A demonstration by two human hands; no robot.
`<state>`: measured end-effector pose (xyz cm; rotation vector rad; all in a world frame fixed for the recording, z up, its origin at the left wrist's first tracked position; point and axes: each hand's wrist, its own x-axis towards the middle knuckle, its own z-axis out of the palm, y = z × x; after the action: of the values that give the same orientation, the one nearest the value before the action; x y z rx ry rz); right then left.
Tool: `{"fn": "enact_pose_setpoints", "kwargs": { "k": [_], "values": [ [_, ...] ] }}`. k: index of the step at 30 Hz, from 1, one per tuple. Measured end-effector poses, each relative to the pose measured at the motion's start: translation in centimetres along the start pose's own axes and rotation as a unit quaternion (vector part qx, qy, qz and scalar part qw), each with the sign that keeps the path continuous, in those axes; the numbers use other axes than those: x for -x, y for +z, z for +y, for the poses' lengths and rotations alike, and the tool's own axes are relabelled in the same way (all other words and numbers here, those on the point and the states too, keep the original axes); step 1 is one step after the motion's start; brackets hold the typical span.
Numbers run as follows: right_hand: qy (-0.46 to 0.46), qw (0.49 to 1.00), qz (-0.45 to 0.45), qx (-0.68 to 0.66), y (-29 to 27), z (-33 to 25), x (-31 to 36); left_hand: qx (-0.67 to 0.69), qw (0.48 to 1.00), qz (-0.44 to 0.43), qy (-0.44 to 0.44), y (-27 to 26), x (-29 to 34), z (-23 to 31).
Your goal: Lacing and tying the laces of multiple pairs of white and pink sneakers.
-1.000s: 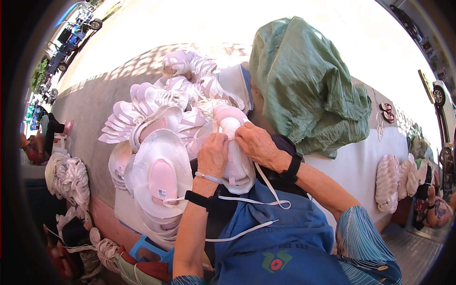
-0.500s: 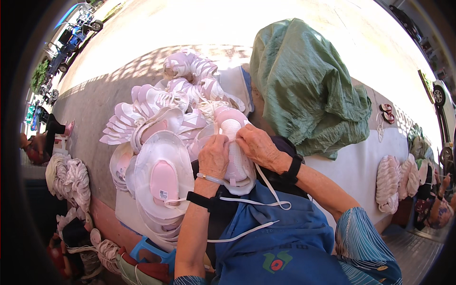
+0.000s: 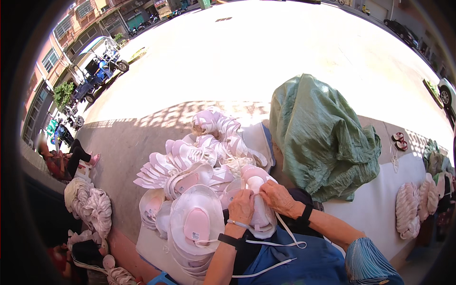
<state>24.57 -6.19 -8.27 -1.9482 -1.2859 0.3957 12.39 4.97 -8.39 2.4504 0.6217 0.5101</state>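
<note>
Head view, left to right: nested uppers [image 3: 197, 221] are lying beside the left hand [image 3: 241, 207], whose closed fingers are pinching one side of a pink-and-white shoe upper [image 3: 260, 217] sitting between the hands; a white lace [image 3: 266, 243] is trailing loose, lacing apparently standing part-done, ends unsecured; the right hand [image 3: 280, 197] is gripping the opposite side.

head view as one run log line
left hand: pinching at shoe | right hand: pinching at same shoe | lace: over blue cloth | shoe stack: left | green sheet: right
</note>
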Motion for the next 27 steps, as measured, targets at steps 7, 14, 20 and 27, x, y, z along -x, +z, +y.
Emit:
{"fn": "enact_pose_setpoints", "kwargs": {
  "k": [7, 14, 20, 27],
  "values": [
    [-0.028, 0.995, -0.024, 0.089, 0.0, 0.6, 0.2, -0.011, 1.0, -0.011, -0.003, 0.1, -0.6, 0.6],
    [-0.028, 0.996, -0.015, 0.08, 0.7, 0.7, -0.4, -0.005, 1.0, -0.001, 0.007, 0.0, -0.4, 0.0],
    [-0.079, 0.993, -0.037, 0.085, 0.5, 0.9, -0.4, -0.015, 1.0, -0.002, 0.006, 0.0, -0.4, 0.3],
    [-0.102, 0.987, -0.019, 0.121, 0.5, 0.7, -0.6, -0.027, 0.999, -0.032, -0.01, -0.1, -0.1, 0.0]
  ]
}}
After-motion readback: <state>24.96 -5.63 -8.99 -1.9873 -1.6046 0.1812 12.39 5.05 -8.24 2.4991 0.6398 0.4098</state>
